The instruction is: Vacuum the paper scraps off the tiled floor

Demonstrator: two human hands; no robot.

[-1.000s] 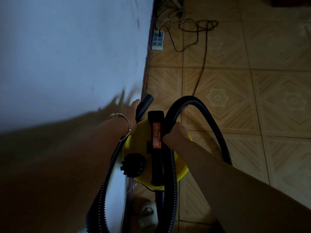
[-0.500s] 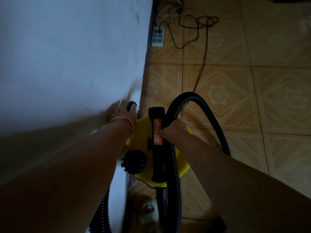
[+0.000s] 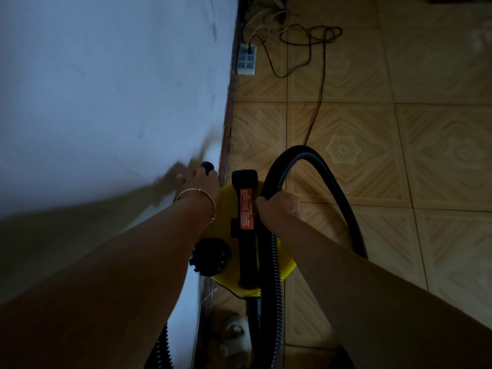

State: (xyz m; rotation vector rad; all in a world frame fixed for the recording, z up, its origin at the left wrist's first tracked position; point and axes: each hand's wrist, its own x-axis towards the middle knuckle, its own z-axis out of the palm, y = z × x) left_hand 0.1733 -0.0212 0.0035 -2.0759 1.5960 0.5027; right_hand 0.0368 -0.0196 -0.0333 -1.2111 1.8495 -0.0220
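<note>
Pale wall (image 3: 106, 89): fills my left.
Left hand (image 3: 198, 182): beside that wall, fingers apparently wrapped round black nozzle (image 3: 207, 166), though blur smears them.
Yellow vacuum (image 3: 226, 205): on tiled floor (image 3: 372, 155) against the skirting (image 3: 226, 129), between my hands.
Right hand (image 3: 279, 206): fingers clenched round black hose (image 3: 299, 151).

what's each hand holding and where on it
Left hand grips the black nozzle tube just below its tip; right hand grips the black hose above the yellow vacuum.

Bare forearms stretched toward 12 o'clock, left hand (image 3: 195, 179) gripping a nozzle (image 3: 207, 166), right hand (image 3: 279, 209) at its 4 o'clock fisted round a hose (image 3: 330, 177)
</note>
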